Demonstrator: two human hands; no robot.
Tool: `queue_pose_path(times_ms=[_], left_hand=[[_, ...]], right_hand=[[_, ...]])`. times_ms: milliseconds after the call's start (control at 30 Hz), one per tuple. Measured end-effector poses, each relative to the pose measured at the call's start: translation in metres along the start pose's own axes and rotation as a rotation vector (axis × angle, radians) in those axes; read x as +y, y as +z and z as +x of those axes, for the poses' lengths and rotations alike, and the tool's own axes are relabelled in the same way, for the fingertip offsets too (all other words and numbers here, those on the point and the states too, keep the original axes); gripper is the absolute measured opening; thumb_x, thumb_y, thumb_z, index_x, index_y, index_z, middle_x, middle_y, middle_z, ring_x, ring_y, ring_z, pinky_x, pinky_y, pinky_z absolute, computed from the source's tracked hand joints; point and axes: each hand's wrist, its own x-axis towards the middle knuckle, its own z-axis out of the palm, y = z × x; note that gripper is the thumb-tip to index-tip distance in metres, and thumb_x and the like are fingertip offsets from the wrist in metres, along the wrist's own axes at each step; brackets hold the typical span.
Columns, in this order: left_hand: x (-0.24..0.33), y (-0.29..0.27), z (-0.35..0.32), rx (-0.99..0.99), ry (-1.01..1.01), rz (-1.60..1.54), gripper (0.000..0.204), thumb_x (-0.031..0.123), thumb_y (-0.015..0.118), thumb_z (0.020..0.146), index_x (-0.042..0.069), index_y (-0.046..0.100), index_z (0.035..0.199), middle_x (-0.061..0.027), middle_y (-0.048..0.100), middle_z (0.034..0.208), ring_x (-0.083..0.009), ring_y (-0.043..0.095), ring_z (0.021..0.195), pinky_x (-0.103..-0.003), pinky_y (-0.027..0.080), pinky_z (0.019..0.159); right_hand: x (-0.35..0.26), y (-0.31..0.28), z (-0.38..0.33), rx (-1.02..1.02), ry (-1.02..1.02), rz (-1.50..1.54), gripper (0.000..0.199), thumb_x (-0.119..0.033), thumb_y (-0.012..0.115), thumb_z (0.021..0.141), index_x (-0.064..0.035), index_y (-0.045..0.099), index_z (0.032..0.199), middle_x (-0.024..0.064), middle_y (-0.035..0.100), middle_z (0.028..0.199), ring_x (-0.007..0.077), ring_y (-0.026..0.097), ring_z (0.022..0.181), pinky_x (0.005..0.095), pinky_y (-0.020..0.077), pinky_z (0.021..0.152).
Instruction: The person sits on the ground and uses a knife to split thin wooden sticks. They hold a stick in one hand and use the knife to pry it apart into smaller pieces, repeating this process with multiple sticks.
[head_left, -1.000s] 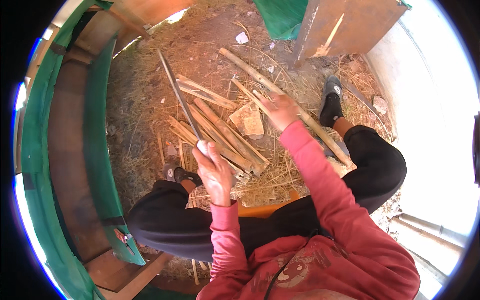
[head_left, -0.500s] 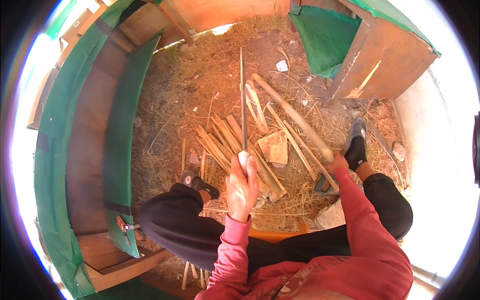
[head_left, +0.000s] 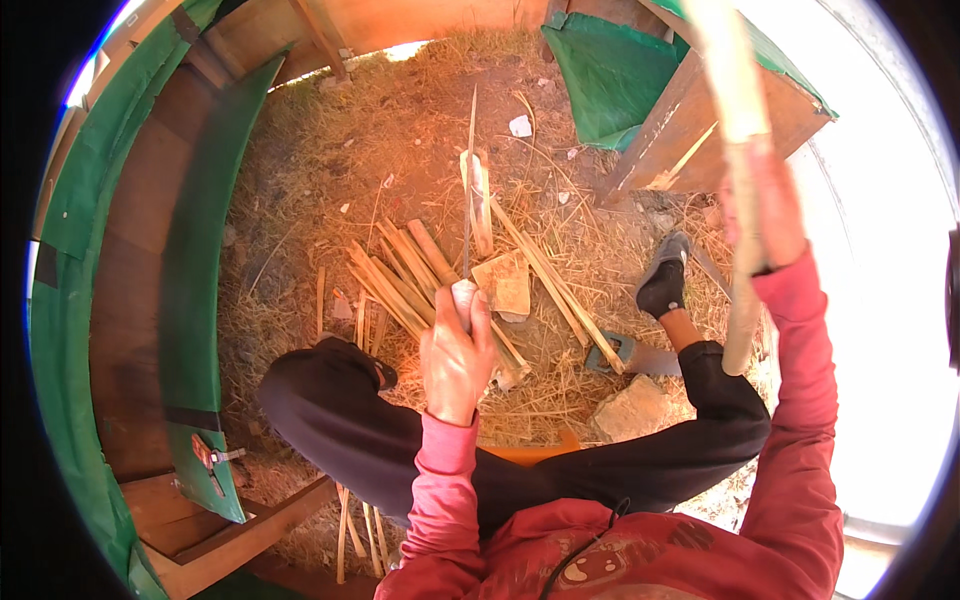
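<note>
My left hand (head_left: 457, 360) is closed round the pale grip of a long, thin, pointed blade (head_left: 468, 190), held out in front of me with its narrow edge in view. My right hand (head_left: 775, 215), smeared by motion, is wrapped round a thick wooden stick (head_left: 741, 320) raised upright at the right. The stick's top runs out of the picture. Split bamboo-like strips (head_left: 395, 285) lie in a heap on the ground beyond my left hand. Beside them is a flat, square wood block (head_left: 502, 284). Two longer strips (head_left: 550, 275) lie to the block's right.
A handsaw (head_left: 640, 358) and a rock (head_left: 632, 408) lie near my right leg. Green-covered wooden boxing (head_left: 190, 280) lines the left. A wooden box with a green flap (head_left: 610, 80) stands at the far right. Dry straw covers the ground between my feet.
My right hand has swung the wooden stick from low over the ground up to the right and turned it upright. My left hand still holds the blade. The head view has shifted slightly.
</note>
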Motion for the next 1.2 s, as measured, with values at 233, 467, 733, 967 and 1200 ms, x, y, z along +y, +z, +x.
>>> queue_pose_path(times_ms=[233,467,733,967,1200], left_hand=[[0.000,0.007,-0.007,0.014,0.039,0.008,0.027,0.027,0.057,0.095,0.001,0.052,0.093,-0.0263,0.062,0.070,-0.0473,0.062,0.067,-0.053,0.047,0.056],[-0.016,0.003,-0.002,0.020,0.034,0.056,0.032,0.031,0.055,0.096,0.000,0.056,0.099,-0.0307,0.062,0.076,-0.0501,0.061,0.075,-0.056,0.048,0.062],[-0.021,0.012,0.001,-0.017,-0.001,0.022,0.034,0.032,0.052,0.097,-0.002,0.054,0.096,-0.0274,0.061,0.070,-0.0437,0.062,0.062,-0.051,0.047,0.055],[-0.027,0.019,-0.007,0.002,0.061,0.047,0.029,0.027,0.057,0.095,-0.002,0.055,0.096,-0.0300,0.062,0.071,-0.0492,0.062,0.067,-0.052,0.050,0.057],[-0.061,0.044,0.023,-0.072,-0.085,0.054,0.051,0.041,0.054,0.095,-0.009,0.061,0.092,-0.0311,0.061,0.072,-0.0466,0.065,0.073,-0.051,0.050,0.066]], right_hand=[[0.051,0.000,-0.077,-0.176,0.355,-0.336,0.044,-0.046,0.055,0.096,-0.0021,0.050,0.097,0.0036,0.048,0.061,0.0096,0.047,0.045,0.0247,0.0398,0.038],[0.089,0.003,-0.105,-0.321,0.546,-0.161,0.053,-0.055,0.050,0.096,-0.0029,0.046,0.103,0.0049,0.049,0.066,0.0115,0.050,0.048,0.0278,0.0394,0.036],[-0.034,0.006,-0.064,0.106,0.046,0.321,0.063,-0.065,0.032,0.096,-0.0043,0.050,0.097,0.0023,0.047,0.051,0.0110,0.044,0.033,0.0216,0.0371,0.029],[0.094,0.003,-0.106,-0.253,0.643,-0.332,0.065,-0.065,0.042,0.094,-0.0016,0.054,0.100,0.0054,0.051,0.055,0.0144,0.048,0.035,0.0272,0.0414,0.032],[0.107,0.005,-0.133,-0.337,0.739,-0.177,0.057,-0.054,0.053,0.095,0.0024,0.057,0.098,0.0063,0.050,0.060,0.0134,0.050,0.045,0.0289,0.0419,0.039]])
